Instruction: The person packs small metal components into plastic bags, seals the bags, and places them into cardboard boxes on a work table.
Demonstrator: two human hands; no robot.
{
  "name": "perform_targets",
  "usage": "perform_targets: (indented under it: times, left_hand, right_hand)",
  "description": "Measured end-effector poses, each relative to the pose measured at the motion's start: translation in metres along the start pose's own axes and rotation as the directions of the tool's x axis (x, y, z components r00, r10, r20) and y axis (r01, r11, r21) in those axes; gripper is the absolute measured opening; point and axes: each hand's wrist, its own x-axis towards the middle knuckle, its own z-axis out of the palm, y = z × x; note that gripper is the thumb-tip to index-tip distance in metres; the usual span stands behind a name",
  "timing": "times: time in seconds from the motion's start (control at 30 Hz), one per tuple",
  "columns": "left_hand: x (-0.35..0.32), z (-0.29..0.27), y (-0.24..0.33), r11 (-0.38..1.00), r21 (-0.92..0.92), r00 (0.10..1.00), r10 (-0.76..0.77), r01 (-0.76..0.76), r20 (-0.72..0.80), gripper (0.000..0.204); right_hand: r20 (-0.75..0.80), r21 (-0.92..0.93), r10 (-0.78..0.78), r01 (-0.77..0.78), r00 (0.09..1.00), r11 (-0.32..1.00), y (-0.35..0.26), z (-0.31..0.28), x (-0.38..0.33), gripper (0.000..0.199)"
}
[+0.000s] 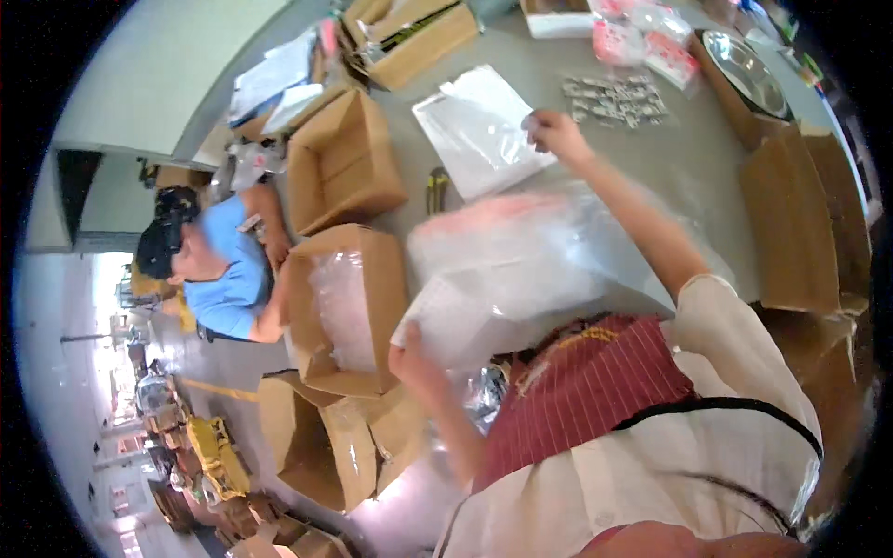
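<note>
My left hand (419, 352) is closed on the near-left edge of a white sheet (460, 312). The sheet lies over a large transparent plastic bag (558, 246), blurred by motion, with something pink showing at its far side. My right hand (556, 136) reaches across the table, fingers pinched at the right side of a stack of white papers (484, 135) with shiny transparent film on top. Whether the fingertips hold the film or a paper is too small to tell. Left of the stack lies a yellow-and-black hand tool (436, 191).
Open cardboard boxes (344, 163) line the table's left side; one box (340, 307) holds transparent plastic. A person in blue (223, 270) sits beyond them. Small metallic parts (614, 99), pink-and-white packets (646, 46) and a metal bowl (744, 70) in a carton occupy the far right.
</note>
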Motion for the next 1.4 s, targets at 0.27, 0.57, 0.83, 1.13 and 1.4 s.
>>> perform_targets:
  times: [0.27,0.57,0.83,1.13,1.4]
  left_hand:
    - [0.011,0.007,0.005,0.973,-0.223,0.996,-0.038,0.054,0.076,0.021]
    - [0.004,0.072,0.017,0.987,-0.138,0.974,0.104,-0.077,0.199,0.024]
    - [0.005,0.071,0.011,0.982,-0.167,0.967,0.120,-0.083,0.223,0.030]
    - [0.009,0.051,-0.006,0.973,-0.230,0.976,0.069,-0.021,0.205,0.030]
    - [0.000,0.056,0.003,0.981,-0.191,0.972,0.052,-0.007,0.228,0.028]
  right_hand:
    - [0.105,-0.146,0.456,-0.440,0.884,0.886,0.005,-0.221,-0.140,0.034]
    - [-0.395,-0.468,0.610,-0.721,0.687,0.510,-0.020,-0.235,-0.254,0.079]
    - [-0.476,-0.879,0.167,-0.462,0.864,-0.116,-0.019,-0.221,-0.244,0.112]
    - [-0.251,-0.963,0.297,-0.267,0.922,0.017,-0.002,-0.243,-0.221,0.132]
    - [-0.083,-0.858,0.170,-0.158,0.982,0.489,0.035,-0.264,-0.199,0.064]
